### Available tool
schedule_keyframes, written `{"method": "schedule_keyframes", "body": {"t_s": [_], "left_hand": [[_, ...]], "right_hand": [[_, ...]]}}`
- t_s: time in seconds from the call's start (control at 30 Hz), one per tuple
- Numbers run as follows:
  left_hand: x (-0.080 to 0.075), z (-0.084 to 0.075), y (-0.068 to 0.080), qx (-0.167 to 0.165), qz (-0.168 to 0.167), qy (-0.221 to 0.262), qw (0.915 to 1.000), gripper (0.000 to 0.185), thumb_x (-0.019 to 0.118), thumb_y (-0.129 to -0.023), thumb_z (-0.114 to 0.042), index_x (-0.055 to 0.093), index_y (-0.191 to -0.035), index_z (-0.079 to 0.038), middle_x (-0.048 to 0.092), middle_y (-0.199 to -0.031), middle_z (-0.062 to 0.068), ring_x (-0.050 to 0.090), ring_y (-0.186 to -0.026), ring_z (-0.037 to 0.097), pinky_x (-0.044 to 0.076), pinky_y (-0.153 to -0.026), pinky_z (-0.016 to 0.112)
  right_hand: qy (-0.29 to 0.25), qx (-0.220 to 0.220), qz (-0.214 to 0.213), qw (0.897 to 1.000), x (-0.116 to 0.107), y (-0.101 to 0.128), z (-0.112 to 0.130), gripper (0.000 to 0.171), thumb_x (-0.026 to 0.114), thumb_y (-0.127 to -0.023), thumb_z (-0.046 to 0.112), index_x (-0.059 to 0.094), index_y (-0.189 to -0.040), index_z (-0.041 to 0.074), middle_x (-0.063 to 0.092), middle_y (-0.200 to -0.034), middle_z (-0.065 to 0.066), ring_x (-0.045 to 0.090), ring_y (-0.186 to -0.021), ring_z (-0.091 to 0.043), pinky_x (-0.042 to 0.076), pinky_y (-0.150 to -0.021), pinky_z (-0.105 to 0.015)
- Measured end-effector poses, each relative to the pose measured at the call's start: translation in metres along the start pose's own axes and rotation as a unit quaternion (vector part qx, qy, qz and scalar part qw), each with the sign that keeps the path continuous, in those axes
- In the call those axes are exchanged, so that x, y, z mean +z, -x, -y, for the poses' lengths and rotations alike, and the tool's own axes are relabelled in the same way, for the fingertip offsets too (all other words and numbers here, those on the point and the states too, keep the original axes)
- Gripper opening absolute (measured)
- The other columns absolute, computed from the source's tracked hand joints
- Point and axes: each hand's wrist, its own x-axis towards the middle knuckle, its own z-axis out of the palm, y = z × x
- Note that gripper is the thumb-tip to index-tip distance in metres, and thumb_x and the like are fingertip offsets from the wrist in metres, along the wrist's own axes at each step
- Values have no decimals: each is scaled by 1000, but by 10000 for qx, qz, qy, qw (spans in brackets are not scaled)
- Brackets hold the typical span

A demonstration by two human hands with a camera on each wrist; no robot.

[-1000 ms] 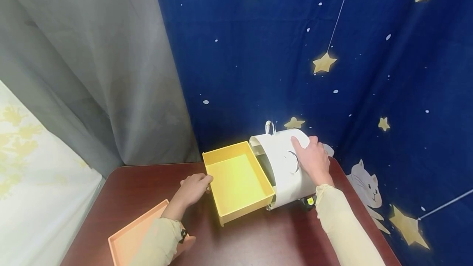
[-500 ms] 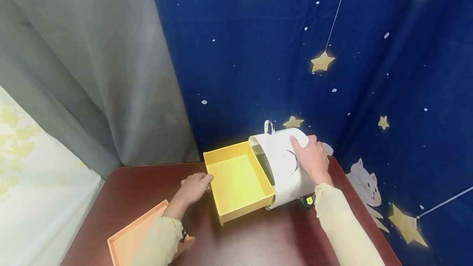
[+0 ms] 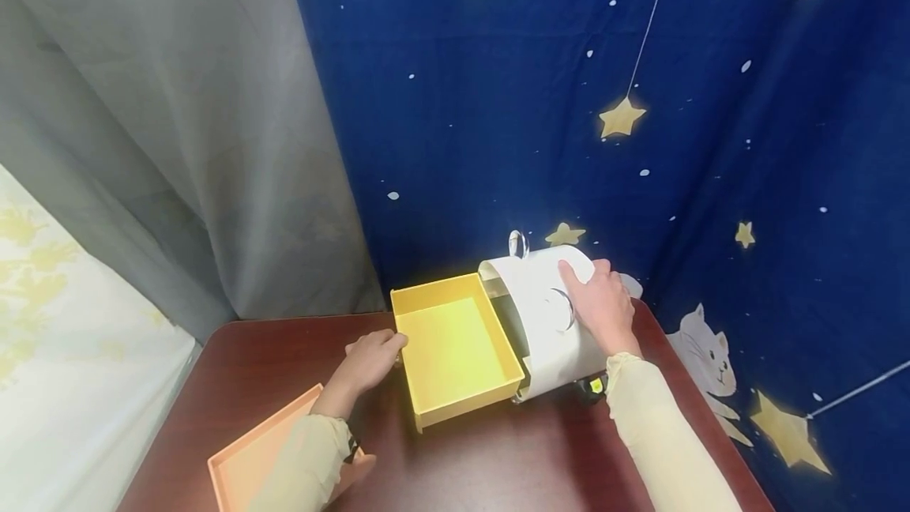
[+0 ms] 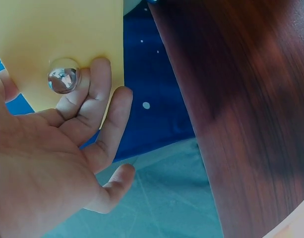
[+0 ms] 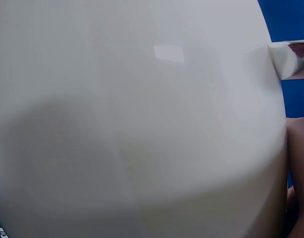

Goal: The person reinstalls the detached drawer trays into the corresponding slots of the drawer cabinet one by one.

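My left hand holds the front panel of a yellow drawer, with the thumb at its rim and fingers on the outer face. A shiny round metal knob sits beside these fingers in the left wrist view. The drawer has nothing in it, and its rear end reaches the opening of a white rounded cabinet. Across the cabinet's top, my right hand grips it, thumb towards the opening and fingers over the far side. White cabinet wall fills most of the right wrist view.
An orange tray-like piece lies at the near left of the brown table, partly under my left sleeve. Two shiny rings stick up from the cabinet. A dark blue star curtain hangs close behind, with a grey curtain at left.
The yellow drawer has turned slightly, its near end shifting a little left, and my left hand has moved slightly with it. My right hand and the cabinet stay in place.
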Motion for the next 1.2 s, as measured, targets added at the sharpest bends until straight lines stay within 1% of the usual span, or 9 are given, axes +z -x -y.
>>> {"method": "schedule_keyframes", "body": {"t_s": [0.17, 0.3, 0.67, 0.77, 1.0, 1.2], "left_hand": [[2, -2, -2, 28, 7, -82, 10000, 37, 41, -103, -38, 62, -81, -17, 65, -80, 2, 55, -80, 19, 29, -91, 50], [5, -3, -3, 62, -38, -93, 9999, 37, 41, -103, -37, 63, -80, -17, 67, -80, 2, 56, -80, 19, 30, -89, 50], [6, -10, -1, 63, -45, -21, 10000, 36, 44, -102, -38, 65, -83, -17, 69, -80, 0, 60, -84, 18, 30, -94, 53], [7, -12, 0, 96, -28, -19, 9999, 35, 44, -102, -37, 66, -83, -17, 69, -79, -1, 60, -82, 16, 30, -94, 54], [8, -12, 2, 144, 49, -56, 9999, 36, 43, -102, -36, 62, -78, -17, 68, -79, 1, 59, -77, 14, 29, -93, 53], [11, -14, 0, 153, 13, -29, 9999, 37, 42, -102, -36, 62, -78, -17, 67, -78, 1, 58, -78, 15, 29, -94, 53]], "right_hand": [[-19, 21, 20, 10000, 0, 0, -1, 101, 32, -91, 84, 34, -149, 1, 49, -140, -31, 50, -125, -51, 39, -103, -67], [-13, 45, 72, 10000, 0, 0, -2, 102, 30, -91, 85, 33, -149, 1, 48, -141, -31, 50, -126, -50, 39, -104, -68], [-1, 3, 53, 10000, 1, -1, -2, 102, 30, -91, 85, 34, -149, 0, 49, -141, -31, 50, -125, -50, 39, -103, -67], [2, 10, 46, 10000, 0, -1, -1, 102, 30, -91, 84, 34, -149, 0, 49, -141, -31, 50, -125, -50, 39, -103, -67], [-22, 16, 70, 10000, 1, 0, -1, 102, 30, -91, 84, 34, -149, 1, 49, -141, -30, 49, -125, -50, 39, -104, -67], [-18, 38, 29, 10000, 0, 0, -1, 102, 30, -91, 85, 34, -148, 1, 49, -140, -30, 50, -124, -49, 39, -104, -67]]}}
